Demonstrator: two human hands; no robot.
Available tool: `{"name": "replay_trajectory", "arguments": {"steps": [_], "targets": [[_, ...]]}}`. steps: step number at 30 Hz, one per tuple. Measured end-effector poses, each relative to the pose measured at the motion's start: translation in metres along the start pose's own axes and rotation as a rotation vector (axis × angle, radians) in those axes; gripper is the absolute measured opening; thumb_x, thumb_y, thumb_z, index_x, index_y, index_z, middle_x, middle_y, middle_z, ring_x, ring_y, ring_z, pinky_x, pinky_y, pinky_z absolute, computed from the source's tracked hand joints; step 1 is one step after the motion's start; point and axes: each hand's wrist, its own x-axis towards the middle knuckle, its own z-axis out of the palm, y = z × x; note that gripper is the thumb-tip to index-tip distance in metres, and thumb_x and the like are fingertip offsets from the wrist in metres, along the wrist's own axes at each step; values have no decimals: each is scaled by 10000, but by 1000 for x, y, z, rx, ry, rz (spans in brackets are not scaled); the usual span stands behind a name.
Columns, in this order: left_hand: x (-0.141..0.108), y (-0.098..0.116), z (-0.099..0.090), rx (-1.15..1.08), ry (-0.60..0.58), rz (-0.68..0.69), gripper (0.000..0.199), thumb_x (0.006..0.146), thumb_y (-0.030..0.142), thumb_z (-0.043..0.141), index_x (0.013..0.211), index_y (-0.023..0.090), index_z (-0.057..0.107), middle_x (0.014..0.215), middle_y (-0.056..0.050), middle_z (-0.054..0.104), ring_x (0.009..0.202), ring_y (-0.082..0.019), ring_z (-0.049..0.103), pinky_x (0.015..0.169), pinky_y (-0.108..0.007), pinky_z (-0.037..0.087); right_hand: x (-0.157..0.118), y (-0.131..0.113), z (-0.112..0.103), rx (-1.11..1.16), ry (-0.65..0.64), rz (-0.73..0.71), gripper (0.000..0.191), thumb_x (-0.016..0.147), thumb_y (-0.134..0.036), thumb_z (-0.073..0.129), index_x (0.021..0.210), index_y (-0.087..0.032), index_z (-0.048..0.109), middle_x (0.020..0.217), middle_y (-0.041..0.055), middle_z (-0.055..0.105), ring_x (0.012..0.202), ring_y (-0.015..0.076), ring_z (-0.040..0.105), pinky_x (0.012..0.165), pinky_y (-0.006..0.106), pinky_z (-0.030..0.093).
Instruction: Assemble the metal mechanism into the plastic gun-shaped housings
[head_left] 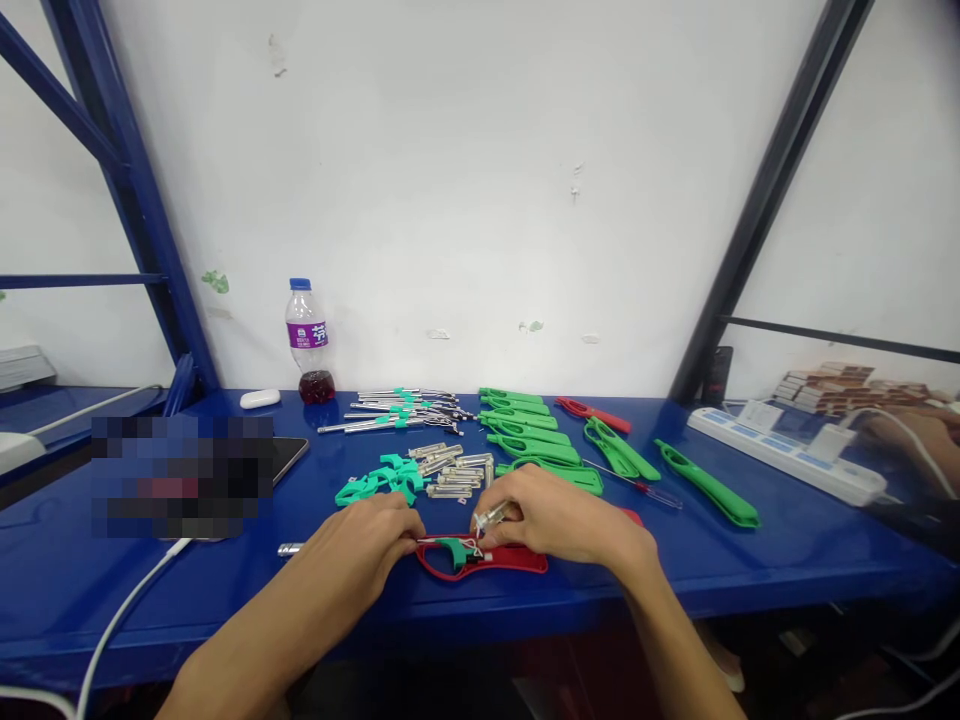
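A red lighter casing half (525, 562) lies at the table's front edge with a green trigger (455, 552) and thin wires set inside. My left hand (367, 545) is closed at the casing's left end, fingers pinched on it. The tip of a metal tube (289, 549) sticks out to the left of that hand. My right hand (551, 515) pinches a small clear fuel tank (491, 516) just above the casing, by the wires. Its fingers partly cover the tank. Another red piece (632, 516) shows behind my right wrist.
Behind my hands lie loose green triggers (382, 480), clear fuel tanks (454, 475) and metal tubes with wires (405, 410). Green casings (532, 425), a red casing (596, 413) and a screwdriver (656, 494) lie to the right. A bottle (306, 345) and power strip (787, 455) stand farther out.
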Motion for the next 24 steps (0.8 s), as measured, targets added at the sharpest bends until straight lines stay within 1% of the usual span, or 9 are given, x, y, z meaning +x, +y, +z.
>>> {"name": "replay_trajectory", "arguments": {"steps": [3, 6, 8, 12, 15, 19, 24], "targets": [[2, -1, 2, 4, 5, 3, 304, 1026, 226, 457, 1058, 258, 758, 1101, -57, 732, 1084, -258, 676, 913, -383, 487, -1, 1, -2, 22, -19, 5, 87, 923, -251, 870, 882, -255, 793, 707, -62, 624, 629, 119, 497, 561, 252, 287], [3, -3, 3, 14, 0, -1, 299, 1024, 223, 466, 1064, 258, 761, 1103, -59, 732, 1096, -259, 678, 915, -379, 493, 1, 2, -3, 27, -14, 16, 173, 883, -274, 912, 808, -230, 763, 645, -76, 547, 591, 108, 428, 536, 260, 245], [4, -3, 3, 21, -8, -10, 297, 1013, 208, 474, 1065, 254, 763, 1107, -64, 732, 1091, -265, 681, 904, -382, 501, 3, 3, -2, 32, -12, 18, 198, 861, -262, 931, 784, -221, 753, 636, -80, 530, 586, 103, 407, 537, 263, 238], [4, -2, 2, 29, -29, -25, 291, 994, 182, 494, 1070, 245, 767, 1119, -76, 732, 1103, -281, 680, 914, -401, 507, 5, 6, -1, 57, -18, 12, 149, 871, -215, 918, 818, -227, 779, 708, -72, 629, 618, 100, 482, 565, 248, 283], [3, 1, -1, 23, -35, -29, 286, 1000, 189, 496, 1067, 241, 769, 1123, -77, 733, 1107, -273, 679, 921, -392, 508, 6, 8, -1, 73, -18, 8, 124, 893, -202, 897, 833, -231, 792, 749, -62, 684, 644, 106, 535, 577, 243, 307], [1, 2, -3, 10, -32, -22, 289, 1012, 200, 489, 1079, 252, 765, 1127, -65, 735, 1098, -248, 680, 919, -362, 506, 7, 11, 0, 96, -19, -4, 105, 906, -175, 878, 857, -235, 805, 766, -55, 711, 651, 115, 562, 577, 241, 320], [1, -4, 1, 4, -9, -5, 283, 1002, 206, 496, 1055, 257, 769, 1109, -65, 742, 1085, -241, 687, 909, -345, 503, 6, 15, 0, 136, -43, -58, 88, 967, -214, 823, 887, -218, 788, 812, -50, 722, 673, 118, 595, 592, 231, 349]]}}
